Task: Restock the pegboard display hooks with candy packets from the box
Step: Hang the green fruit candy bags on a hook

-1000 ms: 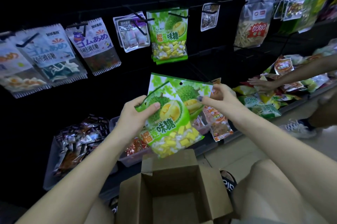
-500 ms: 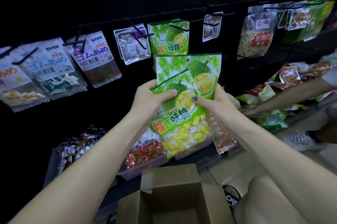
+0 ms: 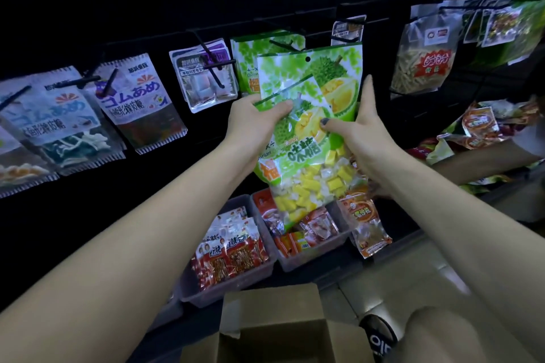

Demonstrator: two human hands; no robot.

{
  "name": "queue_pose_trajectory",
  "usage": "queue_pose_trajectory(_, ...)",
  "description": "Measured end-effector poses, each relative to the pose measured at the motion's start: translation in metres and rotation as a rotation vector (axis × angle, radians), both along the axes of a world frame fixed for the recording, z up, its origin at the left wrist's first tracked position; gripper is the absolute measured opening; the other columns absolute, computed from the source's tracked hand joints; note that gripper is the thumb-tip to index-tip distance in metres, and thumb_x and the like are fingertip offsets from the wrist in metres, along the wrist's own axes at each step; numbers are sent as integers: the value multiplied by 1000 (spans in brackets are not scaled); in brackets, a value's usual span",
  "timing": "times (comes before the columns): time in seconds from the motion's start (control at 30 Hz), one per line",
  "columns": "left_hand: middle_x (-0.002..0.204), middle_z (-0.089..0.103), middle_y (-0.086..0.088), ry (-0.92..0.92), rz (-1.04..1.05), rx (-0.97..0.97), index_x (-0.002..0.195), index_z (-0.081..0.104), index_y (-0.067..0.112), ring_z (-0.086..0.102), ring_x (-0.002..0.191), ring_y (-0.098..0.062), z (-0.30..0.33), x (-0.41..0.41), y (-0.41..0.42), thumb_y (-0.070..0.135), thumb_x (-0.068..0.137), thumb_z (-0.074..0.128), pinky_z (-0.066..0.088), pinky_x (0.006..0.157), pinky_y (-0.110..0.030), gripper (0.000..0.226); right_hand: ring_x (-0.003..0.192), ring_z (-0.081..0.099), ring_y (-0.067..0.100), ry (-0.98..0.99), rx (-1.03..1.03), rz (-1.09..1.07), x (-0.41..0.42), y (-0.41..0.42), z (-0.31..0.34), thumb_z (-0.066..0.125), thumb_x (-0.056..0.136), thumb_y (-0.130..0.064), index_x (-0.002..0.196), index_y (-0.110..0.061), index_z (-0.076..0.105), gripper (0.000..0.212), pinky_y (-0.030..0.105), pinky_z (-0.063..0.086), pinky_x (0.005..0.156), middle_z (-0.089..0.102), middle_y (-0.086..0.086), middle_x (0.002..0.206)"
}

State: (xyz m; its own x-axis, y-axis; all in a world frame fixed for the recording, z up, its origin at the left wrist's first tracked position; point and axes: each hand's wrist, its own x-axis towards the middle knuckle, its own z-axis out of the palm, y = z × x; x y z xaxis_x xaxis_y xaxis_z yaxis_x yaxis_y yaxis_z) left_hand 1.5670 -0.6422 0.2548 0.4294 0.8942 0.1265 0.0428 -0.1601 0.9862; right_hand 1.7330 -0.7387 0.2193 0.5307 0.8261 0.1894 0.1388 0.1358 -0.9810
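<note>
- your left hand [image 3: 256,119] grips the front durian candy packet [image 3: 306,153] at its left edge, thumb across the face.
- your right hand [image 3: 358,132] holds the rear durian packet [image 3: 333,73], thumb in front, fingers straight up its right edge.
- both packets raised right in front of the hanging durian packet [image 3: 250,63] on its hook [image 3: 281,44].
- cardboard box [image 3: 280,324] open, below.
</note>
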Motion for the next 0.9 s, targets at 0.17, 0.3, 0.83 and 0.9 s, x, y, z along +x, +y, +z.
queue_pose_trajectory(0.17,108,69,7,-25,-11,-54,102,59,19,68,105,-16,7,11,10,26,89,84,51,99,-34,29,156,23,18,-159,108,-59,3,6,7,76,86,-14,151,-68,3,110,58,31,122,12,-14,171)
queue_pose_trajectory(0.3,141,61,-2,-62,-28,-88,149,49,10,58,129,-21,9,13,17,31,88,85,41,106,-36,74,153,32,16,-178,145,-50,4,11,9,73,87,-9,154,-62,14,104,56,36,120,16,-23,169)
queue_pose_trajectory(0.83,143,62,-8,-19,-4,-144,148,53,7,58,131,-26,10,23,36,39,77,92,42,104,-38,87,152,34,18,-133,31,1,9,22,15,67,85,-17,153,-60,25,90,57,38,118,23,-19,168)
queue_pose_trajectory(0.9,143,62,-9,-13,-6,-145,148,53,6,59,130,-27,11,23,38,42,73,92,45,109,-44,92,152,34,17,-119,23,1,9,22,17,68,86,-18,156,-56,23,91,56,38,119,22,-20,168)
